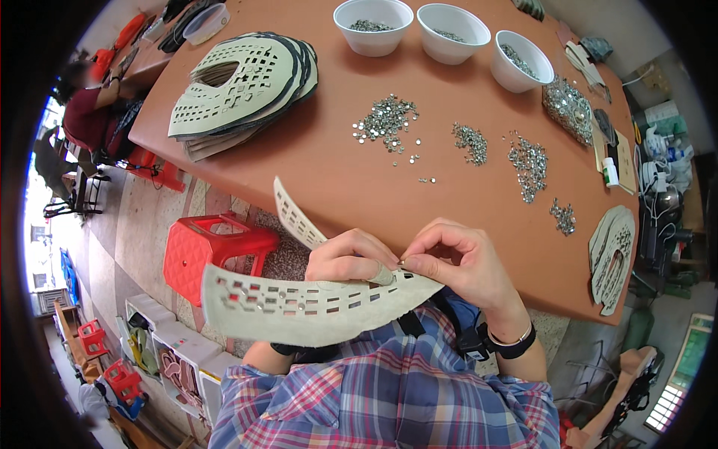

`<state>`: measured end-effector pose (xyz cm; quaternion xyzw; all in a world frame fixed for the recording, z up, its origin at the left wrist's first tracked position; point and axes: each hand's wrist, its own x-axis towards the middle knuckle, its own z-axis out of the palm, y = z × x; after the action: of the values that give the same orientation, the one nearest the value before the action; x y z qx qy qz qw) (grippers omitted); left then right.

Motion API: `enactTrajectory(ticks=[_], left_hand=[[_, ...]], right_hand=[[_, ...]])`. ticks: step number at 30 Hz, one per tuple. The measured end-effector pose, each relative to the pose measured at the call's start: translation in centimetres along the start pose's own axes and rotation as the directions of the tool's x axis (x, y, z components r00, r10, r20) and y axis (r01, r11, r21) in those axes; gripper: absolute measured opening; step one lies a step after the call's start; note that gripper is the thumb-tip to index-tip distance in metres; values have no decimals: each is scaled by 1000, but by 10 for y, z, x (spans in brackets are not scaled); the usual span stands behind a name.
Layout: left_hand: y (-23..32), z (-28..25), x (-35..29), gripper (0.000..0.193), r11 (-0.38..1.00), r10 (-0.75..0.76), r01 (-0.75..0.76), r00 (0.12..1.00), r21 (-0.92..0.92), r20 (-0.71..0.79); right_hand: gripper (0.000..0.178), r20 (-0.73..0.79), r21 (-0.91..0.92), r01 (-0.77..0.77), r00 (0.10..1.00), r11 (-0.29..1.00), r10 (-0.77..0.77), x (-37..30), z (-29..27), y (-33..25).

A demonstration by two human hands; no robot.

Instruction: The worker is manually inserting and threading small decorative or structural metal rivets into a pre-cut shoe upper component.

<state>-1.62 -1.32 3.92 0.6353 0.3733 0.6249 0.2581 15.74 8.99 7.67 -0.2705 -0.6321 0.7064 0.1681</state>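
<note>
A cream shoe upper [262, 320], curved and cut with rows of small rectangular holes, is held above my lap at the table's near edge. Its other arm rises beyond my left hand [348, 256], which is closed round the middle of the piece. A few of the holes on its left part have small silvery studs in them. My right hand [470, 263] pinches thumb and forefinger together at the piece's right end, against my left fingertips. A tiny shiny bit shows at that pinch, too small to name.
Loose silvery studs [385, 123] lie in several heaps on the brown table [321, 150]. Behind them stand three white bowls [374, 41] of studs and a clear bag [568, 112]. Stacked uppers [247, 82] are at left, more [613, 258] at right. A red stool [196, 258] stands left; a person [90, 112] sits beyond.
</note>
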Motion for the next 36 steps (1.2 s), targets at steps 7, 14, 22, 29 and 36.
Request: enactTrajectory(ticks=[7,14,22,29,36], left_hand=[[6,0,-1,26,996,-3,0,999,89,34],[-1,2,-8,29,996,-38,38,999,84,0],[-12,0,-14,19,955,-154,183,979,232,-135],[-15,-6,-9,23,954,-109,148,981,262,-159],[-9,-8,-2,10,965,-67,116,976,235,-207]], right_hand=[[7,32,-36,27,999,999,-26,-7,4,-4],[8,38,-100,89,996,991,-86,-9,4,-5],[19,52,-340,265,963,902,-263,-9,10,-16],[26,27,-413,297,949,861,-315,6,4,-15],[21,-294,-583,-17,937,812,-191,43,-41,15]])
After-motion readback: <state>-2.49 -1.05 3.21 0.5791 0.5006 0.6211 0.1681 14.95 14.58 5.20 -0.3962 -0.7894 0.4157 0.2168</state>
